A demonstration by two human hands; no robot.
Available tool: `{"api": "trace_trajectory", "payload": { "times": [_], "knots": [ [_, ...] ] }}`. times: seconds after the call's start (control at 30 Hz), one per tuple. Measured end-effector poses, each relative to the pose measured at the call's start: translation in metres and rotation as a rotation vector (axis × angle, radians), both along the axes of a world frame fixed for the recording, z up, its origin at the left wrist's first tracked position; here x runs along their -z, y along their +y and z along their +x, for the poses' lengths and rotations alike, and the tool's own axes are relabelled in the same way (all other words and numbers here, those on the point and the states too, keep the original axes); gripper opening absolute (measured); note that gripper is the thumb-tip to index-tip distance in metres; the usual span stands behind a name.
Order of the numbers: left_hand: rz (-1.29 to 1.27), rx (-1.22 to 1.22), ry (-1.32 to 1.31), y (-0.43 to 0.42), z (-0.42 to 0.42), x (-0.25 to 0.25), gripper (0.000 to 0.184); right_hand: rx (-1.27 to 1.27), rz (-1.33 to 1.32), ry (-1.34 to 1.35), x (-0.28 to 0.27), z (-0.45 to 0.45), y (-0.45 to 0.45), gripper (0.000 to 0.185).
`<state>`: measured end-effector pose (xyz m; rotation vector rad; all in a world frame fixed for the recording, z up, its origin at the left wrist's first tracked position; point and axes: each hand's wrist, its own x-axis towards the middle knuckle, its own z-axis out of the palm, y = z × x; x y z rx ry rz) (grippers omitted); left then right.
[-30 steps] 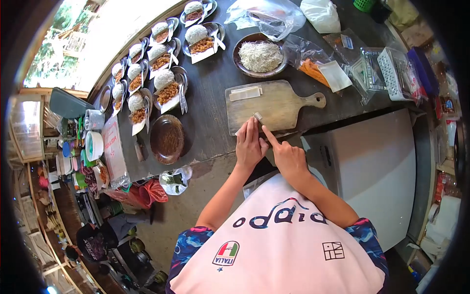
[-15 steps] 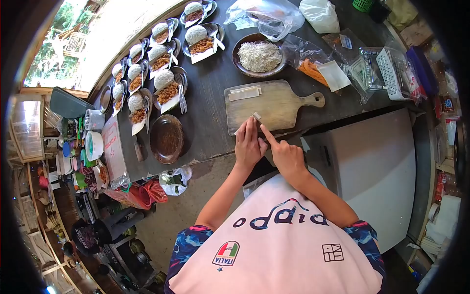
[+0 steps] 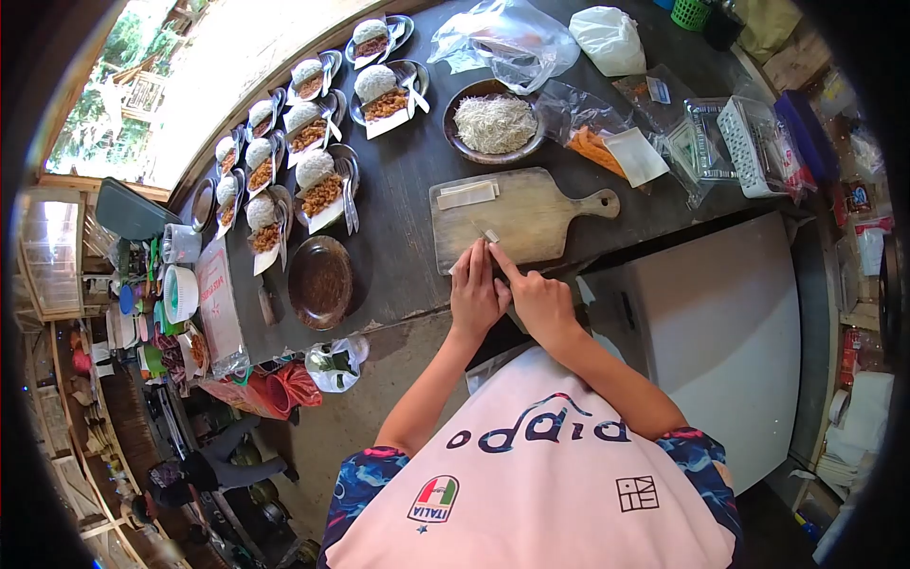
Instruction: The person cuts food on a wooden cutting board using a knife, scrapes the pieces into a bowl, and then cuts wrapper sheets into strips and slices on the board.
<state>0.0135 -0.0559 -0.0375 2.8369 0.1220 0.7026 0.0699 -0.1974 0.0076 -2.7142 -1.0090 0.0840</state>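
Observation:
A wooden cutting board [image 3: 531, 213] with a handle lies near the table's front edge, with several pale strips [image 3: 469, 193] on its upper left. At its lower edge my left hand [image 3: 477, 296] keeps its fingers pressed together on a pale piece, mostly covered by them. Beside it, my right hand [image 3: 542, 308] has its index finger stretched forward and the others curled. It appears to grip a knife [image 3: 490, 235], of which only a small bright tip shows past the fingertips; the handle is hidden. The two hands almost touch.
Several plates [image 3: 334, 220] of rice and brown food with spoons and forks stand at left. A bowl of pale shreds [image 3: 494, 124], plastic bags [image 3: 607, 43] and an orange packet [image 3: 597, 150] lie behind the board. An unfilled brown plate [image 3: 320, 283] sits left; a grey appliance [image 3: 720, 332] stands right.
The view has shifted slightly, so the table's things sit a little further left. Both hands stay at the board's lower edge, and the right index finger is now closer to the left fingertips.

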Motion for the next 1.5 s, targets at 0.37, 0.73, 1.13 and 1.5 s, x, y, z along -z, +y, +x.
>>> {"api": "trace_trajectory", "payload": {
  "times": [0.37, 0.73, 1.13, 1.5],
  "knots": [
    [-0.007, 0.004, -0.012, 0.002, 0.0, 0.001, 0.063, 0.007, 0.043, 0.017, -0.002, -0.003, 0.0, 0.077],
    [-0.066, -0.002, 0.021, 0.002, -0.001, -0.001, 0.067, 0.003, 0.013, 0.037, -0.006, -0.003, -0.003, 0.071],
    [-0.068, 0.005, 0.017, 0.002, 0.0, -0.002, 0.066, 0.013, 0.012, 0.107, -0.014, -0.005, -0.006, 0.071],
    [-0.085, 0.003, 0.013, 0.001, 0.0, -0.001, 0.065, 0.014, -0.015, 0.125, -0.014, -0.007, -0.011, 0.069]
  ]
}}
